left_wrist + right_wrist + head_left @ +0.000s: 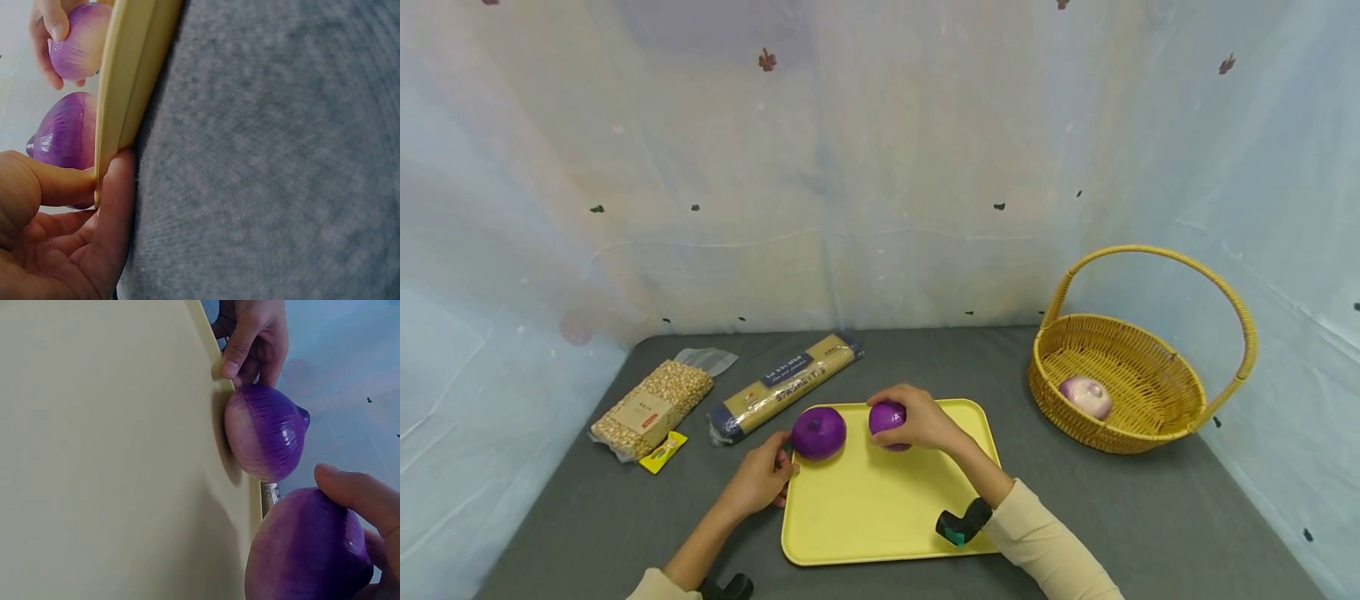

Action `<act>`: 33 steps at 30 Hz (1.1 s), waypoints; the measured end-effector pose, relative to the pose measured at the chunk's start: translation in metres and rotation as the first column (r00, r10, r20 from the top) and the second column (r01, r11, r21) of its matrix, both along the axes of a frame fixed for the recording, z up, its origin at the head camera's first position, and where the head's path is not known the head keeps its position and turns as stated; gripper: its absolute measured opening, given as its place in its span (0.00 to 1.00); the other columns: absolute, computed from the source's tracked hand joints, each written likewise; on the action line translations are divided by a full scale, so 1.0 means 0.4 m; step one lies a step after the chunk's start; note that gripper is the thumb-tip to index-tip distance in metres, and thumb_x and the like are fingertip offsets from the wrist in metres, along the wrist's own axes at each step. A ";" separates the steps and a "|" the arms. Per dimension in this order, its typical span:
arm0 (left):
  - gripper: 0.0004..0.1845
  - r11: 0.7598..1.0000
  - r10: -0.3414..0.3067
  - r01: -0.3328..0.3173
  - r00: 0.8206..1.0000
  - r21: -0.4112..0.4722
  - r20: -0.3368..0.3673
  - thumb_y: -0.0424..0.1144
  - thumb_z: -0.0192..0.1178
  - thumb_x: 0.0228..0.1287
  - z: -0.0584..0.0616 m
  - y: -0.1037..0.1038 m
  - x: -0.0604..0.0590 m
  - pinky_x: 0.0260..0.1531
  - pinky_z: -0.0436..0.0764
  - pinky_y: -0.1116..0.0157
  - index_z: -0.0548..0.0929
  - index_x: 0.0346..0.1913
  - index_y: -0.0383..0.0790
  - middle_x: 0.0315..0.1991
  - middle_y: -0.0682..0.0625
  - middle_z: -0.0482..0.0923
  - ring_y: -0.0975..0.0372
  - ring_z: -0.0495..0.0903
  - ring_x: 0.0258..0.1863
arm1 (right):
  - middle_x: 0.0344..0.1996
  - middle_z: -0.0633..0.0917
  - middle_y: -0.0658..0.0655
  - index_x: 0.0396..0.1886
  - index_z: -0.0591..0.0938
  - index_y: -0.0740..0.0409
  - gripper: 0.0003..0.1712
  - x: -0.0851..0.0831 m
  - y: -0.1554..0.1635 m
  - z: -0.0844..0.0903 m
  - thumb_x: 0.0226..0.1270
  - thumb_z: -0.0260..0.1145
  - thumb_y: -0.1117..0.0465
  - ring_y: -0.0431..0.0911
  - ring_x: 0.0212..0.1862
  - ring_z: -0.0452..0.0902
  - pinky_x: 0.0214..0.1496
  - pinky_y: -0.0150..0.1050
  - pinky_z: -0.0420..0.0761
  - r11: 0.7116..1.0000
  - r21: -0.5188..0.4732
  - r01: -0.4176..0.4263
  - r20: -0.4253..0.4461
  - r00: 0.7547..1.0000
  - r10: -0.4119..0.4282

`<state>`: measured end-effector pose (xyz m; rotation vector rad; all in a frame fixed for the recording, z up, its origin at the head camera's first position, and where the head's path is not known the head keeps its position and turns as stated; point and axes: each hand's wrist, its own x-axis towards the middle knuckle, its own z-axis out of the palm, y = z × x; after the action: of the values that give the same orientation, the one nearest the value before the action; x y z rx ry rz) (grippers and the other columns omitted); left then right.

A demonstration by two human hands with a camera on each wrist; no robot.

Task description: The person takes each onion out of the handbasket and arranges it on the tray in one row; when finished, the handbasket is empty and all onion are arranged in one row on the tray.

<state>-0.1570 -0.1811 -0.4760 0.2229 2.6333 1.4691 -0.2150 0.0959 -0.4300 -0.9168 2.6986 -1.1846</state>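
My right hand grips a purple onion over the far part of a yellow tray. The right wrist view shows thumb and fingers on opposite sides of it. A second purple onion sits on the tray near its far left corner, beside my left hand. In the left wrist view, the left thumb lies over the tray's rim and the fingers are beneath, pinching the edge. A paler onion lies inside the wicker basket.
Right of the tray stands the basket with its tall arched handle. Behind the tray lies a spaghetti pack. Farther left are a clear bag of pale beans or kernels and a small yellow packet. A patterned curtain hangs behind the grey table.
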 end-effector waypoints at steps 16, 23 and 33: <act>0.24 1.000 0.015 -0.015 1.000 -0.009 -0.003 0.24 0.57 0.60 0.001 0.003 0.000 0.08 0.78 0.67 0.66 0.59 0.26 0.23 0.48 0.69 0.61 0.74 0.14 | 0.48 0.79 0.55 0.51 0.81 0.56 0.29 -0.006 -0.011 -0.027 0.47 0.75 0.54 0.49 0.51 0.72 0.44 0.43 0.80 0.999 0.041 -0.011 0.013 1.000 0.011; 0.23 1.000 0.014 -0.014 1.000 -0.005 -0.004 0.24 0.57 0.60 0.001 0.002 0.000 0.08 0.78 0.67 0.67 0.59 0.27 0.23 0.47 0.69 0.61 0.74 0.13 | 0.49 0.77 0.56 0.53 0.80 0.54 0.32 -0.008 -0.015 -0.035 0.47 0.75 0.51 0.50 0.51 0.72 0.44 0.42 0.80 0.998 0.055 0.002 0.029 1.000 -0.003; 0.24 1.000 0.016 -0.016 1.000 0.005 0.018 0.25 0.58 0.61 -0.001 0.002 -0.001 0.09 0.79 0.67 0.66 0.60 0.28 0.24 0.47 0.69 0.61 0.74 0.14 | 0.50 0.77 0.57 0.54 0.79 0.55 0.33 -0.009 -0.019 -0.038 0.46 0.76 0.50 0.49 0.50 0.73 0.43 0.40 0.81 0.999 0.049 -0.002 0.040 0.999 0.000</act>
<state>-0.1574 -0.1803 -0.4765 0.1894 2.6238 1.4760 -0.2187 0.0881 -0.4450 -0.8780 2.6831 -1.1196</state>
